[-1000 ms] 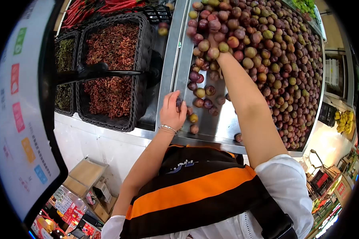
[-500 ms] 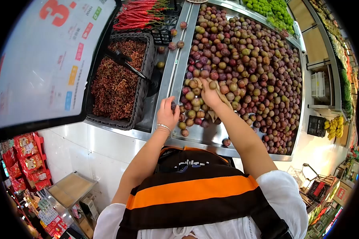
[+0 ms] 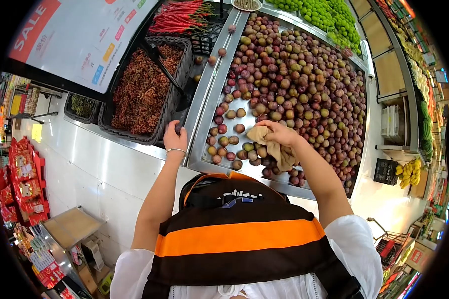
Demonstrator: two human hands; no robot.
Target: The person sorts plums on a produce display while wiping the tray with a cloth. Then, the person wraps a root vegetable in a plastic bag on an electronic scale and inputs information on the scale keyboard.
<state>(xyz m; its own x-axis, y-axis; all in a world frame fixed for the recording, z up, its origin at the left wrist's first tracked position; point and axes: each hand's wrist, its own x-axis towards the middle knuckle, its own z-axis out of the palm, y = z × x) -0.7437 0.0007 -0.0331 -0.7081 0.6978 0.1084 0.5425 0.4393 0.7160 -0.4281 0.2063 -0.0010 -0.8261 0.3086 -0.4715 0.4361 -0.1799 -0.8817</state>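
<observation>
My left hand (image 3: 175,139), with a bracelet at its wrist, is over the metal edge beside the wicker basket. A small dark plum (image 3: 178,128) shows between its curled fingers. My right hand (image 3: 280,134) grips a crumpled tan cloth (image 3: 279,155) above the near part of the metal display tray (image 3: 202,158). Several loose plums (image 3: 223,140) lie just left of the cloth. A large heap of purple and greenish plums (image 3: 314,94) fills the tray's far and right parts.
A dark wicker basket (image 3: 105,122) of reddish-brown dried peppercorns stands left of the tray, under a sign (image 3: 85,42) on a black arm. Red chilies (image 3: 182,17) lie behind it, and green fruit (image 3: 329,20) at the far end. A few plums (image 3: 212,60) rest on the divider.
My left hand has moved left with the plum, off the tray's edge. The right hand and cloth have shifted nearer and slightly right, and more bare metal shows among the spread plums.
</observation>
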